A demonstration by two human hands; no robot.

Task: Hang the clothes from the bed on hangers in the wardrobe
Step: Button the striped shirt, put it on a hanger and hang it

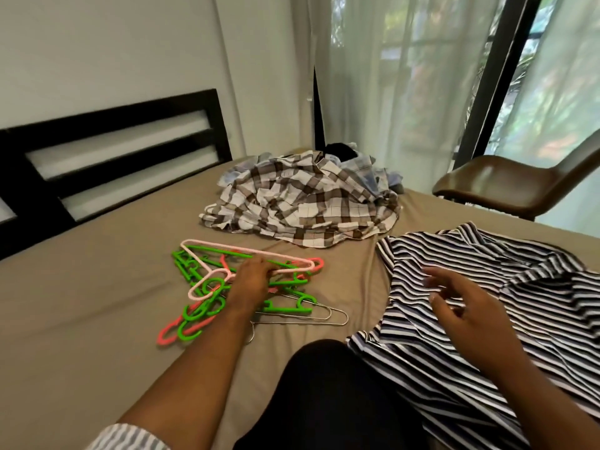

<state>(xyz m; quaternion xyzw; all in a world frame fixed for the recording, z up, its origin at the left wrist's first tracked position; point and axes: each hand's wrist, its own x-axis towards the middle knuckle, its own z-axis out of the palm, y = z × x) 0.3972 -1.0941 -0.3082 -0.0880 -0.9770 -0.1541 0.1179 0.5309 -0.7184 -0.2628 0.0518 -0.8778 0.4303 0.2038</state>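
A heap of plastic hangers [198, 297], green, coral and pale pink, lies on the tan bed sheet [81, 287], with wire hangers [308, 315] beside it. My left hand [250, 280] rests on the heap, fingers closed around the pale pink hanger [246, 254] on top. A black-and-white striped shirt [487, 287] is spread at the right. My right hand [461, 303] hovers just over it with fingers apart, holding nothing. A pile of clothes topped by a brown checked shirt [302, 203] sits farther back.
A black slatted headboard [113, 157] stands at the left against the white wall. A brown chair [519, 186] sits beside the bed at the right, before sheer curtains [406, 76] and a window. My dark-clothed knee [324, 384] is on the mattress.
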